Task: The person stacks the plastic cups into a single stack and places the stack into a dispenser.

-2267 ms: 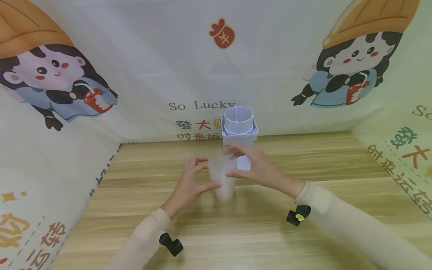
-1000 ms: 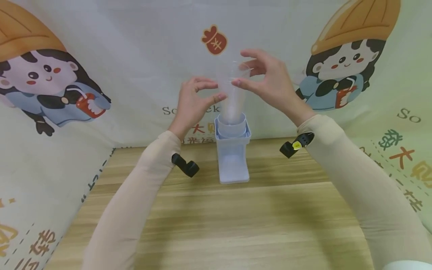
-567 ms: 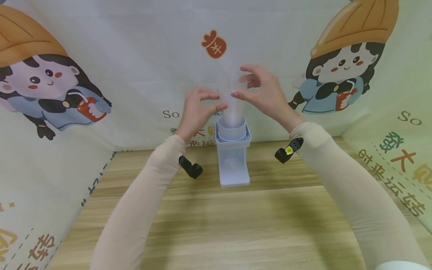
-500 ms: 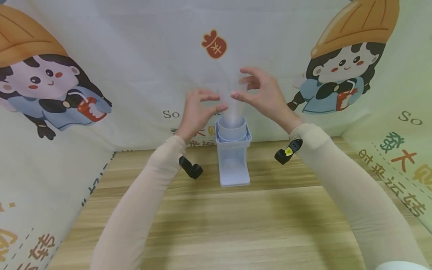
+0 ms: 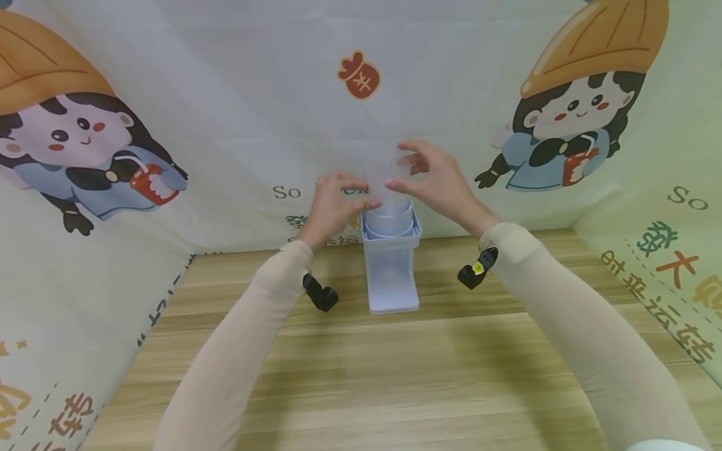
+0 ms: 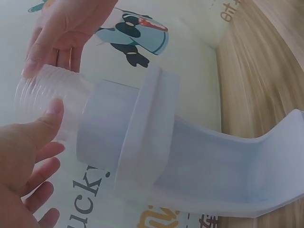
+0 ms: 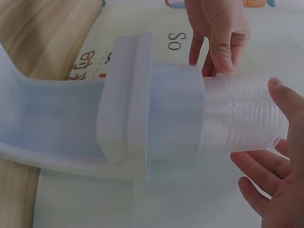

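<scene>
A stack of clear plastic cups stands upright in the round tube of a pale lilac cup dispenser, its lower part hidden inside. In the right wrist view the ribbed rims of the stacked cups stick out of the tube. My left hand holds the stack from the left between thumb and fingers. From the right, my right hand holds it nearer the top, thumb in front and fingers behind. Both hands are just above the tube's rim.
The dispenser stands on a wood-grain table, close to the back wall. A printed cloth with cartoon figures and lettering lines the back and both sides. Each sleeve carries a black wrist camera.
Both hands first lifted the cup stack from low in front of the dispenser to above its tube. Since then hands and stack have moved down, and the stack sits deeper in the tube.
</scene>
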`<state>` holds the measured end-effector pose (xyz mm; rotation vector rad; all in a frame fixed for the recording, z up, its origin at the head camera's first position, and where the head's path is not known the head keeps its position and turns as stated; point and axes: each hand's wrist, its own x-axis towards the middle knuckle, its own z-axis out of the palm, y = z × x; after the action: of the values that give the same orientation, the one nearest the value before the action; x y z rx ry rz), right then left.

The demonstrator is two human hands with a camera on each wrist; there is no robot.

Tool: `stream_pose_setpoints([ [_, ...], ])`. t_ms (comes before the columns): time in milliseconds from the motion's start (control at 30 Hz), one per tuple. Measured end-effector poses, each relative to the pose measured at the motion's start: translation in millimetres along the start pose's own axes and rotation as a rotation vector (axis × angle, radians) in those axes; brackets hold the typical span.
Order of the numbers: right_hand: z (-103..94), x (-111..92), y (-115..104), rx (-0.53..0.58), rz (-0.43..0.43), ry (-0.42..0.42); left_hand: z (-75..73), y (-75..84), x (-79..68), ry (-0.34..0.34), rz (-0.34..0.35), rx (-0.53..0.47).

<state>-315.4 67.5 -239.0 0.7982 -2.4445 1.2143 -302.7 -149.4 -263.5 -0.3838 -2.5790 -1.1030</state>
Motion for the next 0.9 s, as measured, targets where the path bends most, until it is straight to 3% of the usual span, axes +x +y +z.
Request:
stream_pose_setpoints([
  [300, 11.4, -6, 11, -0.004, 0.020, -0.038, 3.7, -8.7, -2.9, -0.060, -0.063, 0.049],
  [900, 13.2, -11, 22, 0.027, 0.071, -0.086, 2.7, -11.7, -1.9, -0.003, -0.014, -0.020],
])
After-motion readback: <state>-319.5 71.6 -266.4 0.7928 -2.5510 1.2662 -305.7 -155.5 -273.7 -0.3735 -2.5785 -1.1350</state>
